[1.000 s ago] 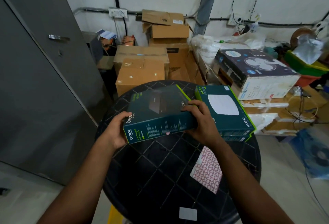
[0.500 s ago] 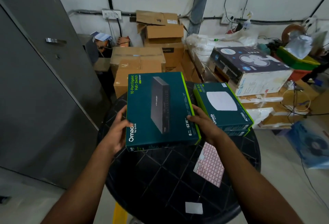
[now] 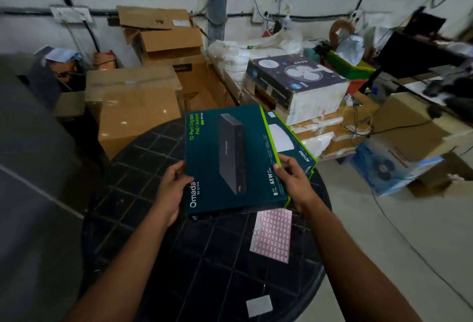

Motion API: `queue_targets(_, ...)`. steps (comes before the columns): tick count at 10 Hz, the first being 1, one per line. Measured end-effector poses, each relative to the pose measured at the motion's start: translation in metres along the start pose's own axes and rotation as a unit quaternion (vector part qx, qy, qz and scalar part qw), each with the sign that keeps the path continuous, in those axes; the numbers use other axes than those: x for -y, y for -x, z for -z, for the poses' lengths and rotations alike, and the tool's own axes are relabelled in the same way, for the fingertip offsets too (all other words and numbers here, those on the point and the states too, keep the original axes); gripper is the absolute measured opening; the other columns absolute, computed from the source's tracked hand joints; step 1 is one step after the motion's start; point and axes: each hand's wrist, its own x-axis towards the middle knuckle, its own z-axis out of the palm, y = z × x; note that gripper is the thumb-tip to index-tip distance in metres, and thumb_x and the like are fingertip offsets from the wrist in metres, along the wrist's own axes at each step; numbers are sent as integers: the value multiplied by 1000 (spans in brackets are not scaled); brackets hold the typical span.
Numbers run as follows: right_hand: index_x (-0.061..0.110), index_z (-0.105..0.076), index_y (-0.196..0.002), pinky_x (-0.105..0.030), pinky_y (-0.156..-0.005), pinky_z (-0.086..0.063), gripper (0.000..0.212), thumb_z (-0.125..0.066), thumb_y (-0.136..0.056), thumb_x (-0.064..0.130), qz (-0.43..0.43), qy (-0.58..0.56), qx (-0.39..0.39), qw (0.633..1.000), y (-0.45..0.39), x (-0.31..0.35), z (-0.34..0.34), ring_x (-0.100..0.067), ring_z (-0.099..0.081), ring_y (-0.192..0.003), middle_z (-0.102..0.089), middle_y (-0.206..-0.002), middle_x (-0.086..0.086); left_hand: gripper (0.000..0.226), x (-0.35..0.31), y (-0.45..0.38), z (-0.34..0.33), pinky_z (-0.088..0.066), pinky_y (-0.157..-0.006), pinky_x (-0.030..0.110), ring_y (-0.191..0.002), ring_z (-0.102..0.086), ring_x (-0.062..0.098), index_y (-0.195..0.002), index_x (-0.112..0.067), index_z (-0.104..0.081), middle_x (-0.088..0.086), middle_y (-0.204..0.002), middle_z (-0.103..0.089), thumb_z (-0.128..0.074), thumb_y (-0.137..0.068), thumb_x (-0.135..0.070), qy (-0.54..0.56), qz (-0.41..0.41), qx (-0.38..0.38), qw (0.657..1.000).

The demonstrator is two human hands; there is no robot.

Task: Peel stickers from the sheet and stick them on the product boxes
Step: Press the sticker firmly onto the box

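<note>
The flat teal cardboard switch box is held face up over the round black lattice table, its left edge gripped by the left hand, its right edge by the right hand, fingers curled around. The pink sticker sheet lies on the table just below it.

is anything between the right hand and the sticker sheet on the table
Nothing visible lies between them, but the right hand is busy gripping the right edge of the switch box, with the left hand on the other edge. The sticker sheet lies uncovered on the black table, just below that box.
</note>
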Motion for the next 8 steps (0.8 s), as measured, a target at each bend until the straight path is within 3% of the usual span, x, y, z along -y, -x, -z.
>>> queue_targets(1, 15, -57, -134, -42, -89, -59, 30, -53, -104, 17, -9, 18, -7, 1000, -41, 7, 44, -24, -71, -99, -69, -122, -17, 46, 8, -29, -45, -54, -86, 33, -107, -69, 20, -134, -15, -58, 8, -123, -70, -60, -92, 5, -25, -2, 23, 999)
queue_targets(2, 21, -53, -139, -47, -92, -57, 37, -50, -104, 11, -50, 13, 9, 999, -91, 11, 79, -30, -71, -101, -70, -121, -15, 56, 10, -57, -89, -55, -96, 42, -114, -68, 22, -143, -17, -53, 6, -128, -68, -64, -92, 2, -53, -3, 36, 998)
queue_targets(3, 24, -53, -141, -47, -93, -57, 50, -52, -97, 1, -69, 27, 47, 996, -140, 14, 102, -31, -71, -101, -72, -118, -10, 55, 13, -85, -130, -50, -106, 47, -121, -64, 22, -143, -15, -52, 1, -127, -68, -65, -93, 0, -69, -14, 20, 997)
queue_targets(4, 20, -56, -138, -43, -93, -57, 47, -53, -97, -2, -66, 50, 60, 995, -188, 11, 127, -28, -70, -104, -72, -120, -7, 48, 17, -111, -166, -49, -108, 46, -123, -61, 22, -138, -17, -55, -2, -123, -65, -67, -94, -3, -91, -17, -7, 996)
queue_targets(5, 15, -52, -144, -48, -104, -51, 48, -60, -97, 10, -31, 157, 65, 985, -233, 1, 147, -28, -64, -115, -63, -133, -10, 40, 29, -130, -190, -45, -112, 44, -129, -54, 19, -126, -30, -63, 1, -135, -60, -73, -91, -14, -166, -18, 5, 986)
queue_targets(6, 16, -50, -146, -47, -106, -47, 54, -66, -94, 14, 8, 327, 54, 943, -250, -7, 154, -32, -59, -121, -60, -136, -12, 42, 41, -132, -204, -39, -114, 38, -136, -45, 16, -126, -32, -63, -2, -145, -54, -75, -90, -16, -255, 9, 56, 965)
queue_targets(8, 12, -54, -141, -43, -100, -50, 51, -68, -91, 12, 55, 383, 15, 922, -243, -17, 150, -38, -61, -116, -63, -132, -17, 46, 57, -110, -208, -43, -109, 36, -128, -52, 13, -136, -24, -58, -4, -140, -57, -71, -93, -15, -343, -35, 16, 939)
